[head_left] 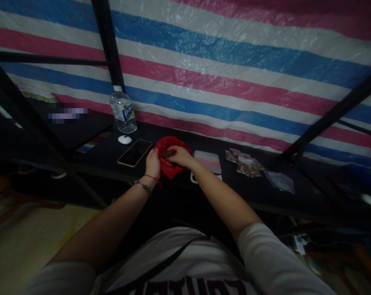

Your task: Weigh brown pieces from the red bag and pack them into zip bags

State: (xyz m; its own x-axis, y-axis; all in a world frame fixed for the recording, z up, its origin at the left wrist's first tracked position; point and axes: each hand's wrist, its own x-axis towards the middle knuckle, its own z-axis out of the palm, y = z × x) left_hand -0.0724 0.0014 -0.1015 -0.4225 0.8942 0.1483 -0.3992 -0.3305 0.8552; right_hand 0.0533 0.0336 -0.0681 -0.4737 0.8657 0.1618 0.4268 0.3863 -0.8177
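A red plastic bag (pixel 172 172) lies opened on the black table, with some brown bits inside. My left hand (pixel 153 163) grips the bag's left rim, thumb on top. Over the bag's mouth, my right hand (pixel 180 156) reaches in with bent fingers at the brown contents; whether it pinches any is too dark to make out. Just right of the bag is a small flat scale (pixel 207 161) with a shiny top, partly behind my right wrist. Farther right lie several small clear bags of brown bits (pixel 248 164) and a flat clear zip bag (pixel 280 181).
Left of the red bag are a phone (pixel 135 153), a white mouse (pixel 124 139) and a clear plastic bottle (pixel 123 110) with a white cap. A striped plastic sheet (pixel 219 78) hangs behind the table (pixel 160 131). Black metal posts (pixel 108 41) stand at both sides.
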